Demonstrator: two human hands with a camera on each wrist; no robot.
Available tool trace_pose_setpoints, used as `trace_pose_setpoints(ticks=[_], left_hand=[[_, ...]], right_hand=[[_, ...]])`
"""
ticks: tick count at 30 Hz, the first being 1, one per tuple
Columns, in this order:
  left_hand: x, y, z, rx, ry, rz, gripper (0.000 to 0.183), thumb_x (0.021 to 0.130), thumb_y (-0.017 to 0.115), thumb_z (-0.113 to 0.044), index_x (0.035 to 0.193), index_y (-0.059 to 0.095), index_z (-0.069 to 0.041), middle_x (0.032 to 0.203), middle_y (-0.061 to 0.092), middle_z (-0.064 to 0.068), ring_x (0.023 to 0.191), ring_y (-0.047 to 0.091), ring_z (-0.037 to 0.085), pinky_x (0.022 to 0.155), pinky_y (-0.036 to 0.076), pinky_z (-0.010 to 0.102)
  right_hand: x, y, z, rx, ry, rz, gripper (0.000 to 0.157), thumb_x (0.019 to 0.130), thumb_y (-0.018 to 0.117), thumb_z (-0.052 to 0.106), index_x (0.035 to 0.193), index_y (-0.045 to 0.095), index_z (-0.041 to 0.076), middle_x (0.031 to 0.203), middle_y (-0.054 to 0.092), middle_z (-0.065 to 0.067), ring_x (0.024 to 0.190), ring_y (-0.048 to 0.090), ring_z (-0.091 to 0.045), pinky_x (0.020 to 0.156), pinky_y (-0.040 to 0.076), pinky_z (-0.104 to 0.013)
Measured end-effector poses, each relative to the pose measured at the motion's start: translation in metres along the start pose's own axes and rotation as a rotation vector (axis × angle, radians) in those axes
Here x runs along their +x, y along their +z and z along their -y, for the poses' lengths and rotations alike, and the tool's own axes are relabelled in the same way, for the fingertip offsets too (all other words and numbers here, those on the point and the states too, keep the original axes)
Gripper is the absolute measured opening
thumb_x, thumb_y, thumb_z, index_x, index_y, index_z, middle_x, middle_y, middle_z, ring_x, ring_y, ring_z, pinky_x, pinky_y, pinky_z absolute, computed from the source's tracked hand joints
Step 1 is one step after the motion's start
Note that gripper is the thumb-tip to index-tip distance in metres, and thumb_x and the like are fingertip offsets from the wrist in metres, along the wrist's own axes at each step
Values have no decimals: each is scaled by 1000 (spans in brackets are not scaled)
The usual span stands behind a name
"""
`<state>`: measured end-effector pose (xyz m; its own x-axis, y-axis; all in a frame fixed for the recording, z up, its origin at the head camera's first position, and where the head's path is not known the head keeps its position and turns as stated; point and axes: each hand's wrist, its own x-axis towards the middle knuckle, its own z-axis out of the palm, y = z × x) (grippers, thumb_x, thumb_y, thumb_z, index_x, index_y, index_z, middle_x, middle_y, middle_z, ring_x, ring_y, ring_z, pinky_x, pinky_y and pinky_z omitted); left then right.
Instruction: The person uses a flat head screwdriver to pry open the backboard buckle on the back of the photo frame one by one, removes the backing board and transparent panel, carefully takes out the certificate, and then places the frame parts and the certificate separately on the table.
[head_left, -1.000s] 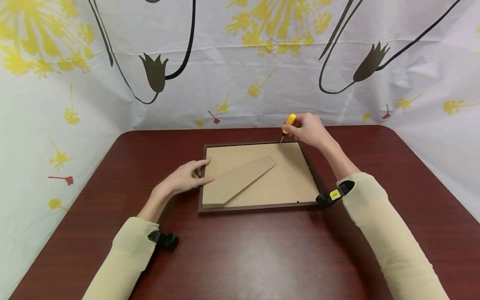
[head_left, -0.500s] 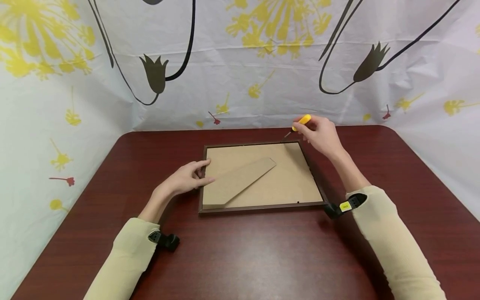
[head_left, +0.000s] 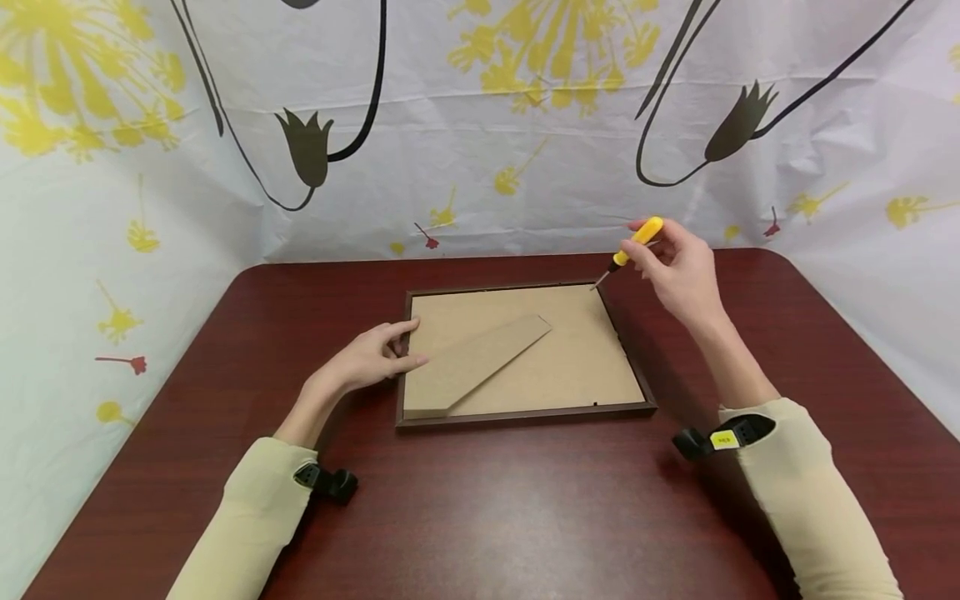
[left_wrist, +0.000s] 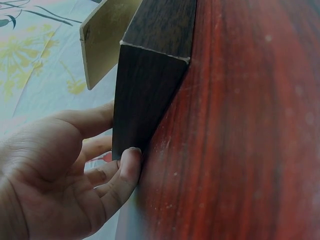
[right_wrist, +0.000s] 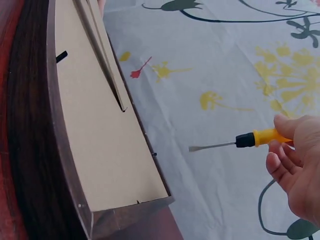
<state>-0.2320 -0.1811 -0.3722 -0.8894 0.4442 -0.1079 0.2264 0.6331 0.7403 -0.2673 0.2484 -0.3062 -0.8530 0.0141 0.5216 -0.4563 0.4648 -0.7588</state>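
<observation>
A picture frame [head_left: 525, 418] lies face down on the table, showing its tan backing board [head_left: 577, 367]. A long easel leg [head_left: 480, 362] slants across the board. At the frame's left side, my left hand [head_left: 367, 357] grips the edge, thumb over the top; in the left wrist view its fingertips sit low against the dark frame side [left_wrist: 145, 95]. My right hand [head_left: 686, 279] holds a flat-blade screwdriver [head_left: 643, 237] by its yellow handle. The blade tip overlaps the frame's far right corner in the head view. Small black tabs [right_wrist: 61, 56] show along the frame's inner edge.
The dark red wooden table [head_left: 525, 517] extends around the frame. Behind it hangs a white sheet [head_left: 420, 167] printed with yellow and dark flowers. Each sleeve cuff carries a wrist camera, the left one [head_left: 341, 485] close over the tabletop.
My right hand has moved the screwdriver rightward along the frame's far edge to the far right corner, away from its earlier spot at the edge. My left hand has stayed in place.
</observation>
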Motion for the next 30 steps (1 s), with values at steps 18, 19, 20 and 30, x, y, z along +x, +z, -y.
trace_pose_setpoints(ticks=[18,19,20,30], left_hand=[[0,0,1,17,2,-2,74,97,70,-29,157,35,-4,104,47,12,81,50,20,70,45,33],[1,0,2,18,4,-3,74,97,70,-29,157,35,-4,103,47,12,81,50,20,70,45,33],[0,0,2,19,3,-4,74,97,70,-29,157,35,-4,103,47,12,81,50,20,70,45,33],[0,1,1,4,14,-3,74,97,70,-29,156,35,-2,104,48,12,81,49,20,69,44,33]], right_hand=[[-13,-26,11,339,11,-97,26,92,73,4,115,61,6,82,69,-3,58,61,-13,55,51,-18],[-14,-28,10,327,16,-95,26,92,73,4,115,61,7,82,69,-3,58,60,-13,55,51,-17],[-15,-29,9,304,22,-90,26,93,73,5,116,62,7,82,69,-2,58,59,-13,55,51,-17],[-29,-50,-8,-21,127,8,24,97,71,19,119,64,10,74,64,8,54,54,-10,55,46,-16]])
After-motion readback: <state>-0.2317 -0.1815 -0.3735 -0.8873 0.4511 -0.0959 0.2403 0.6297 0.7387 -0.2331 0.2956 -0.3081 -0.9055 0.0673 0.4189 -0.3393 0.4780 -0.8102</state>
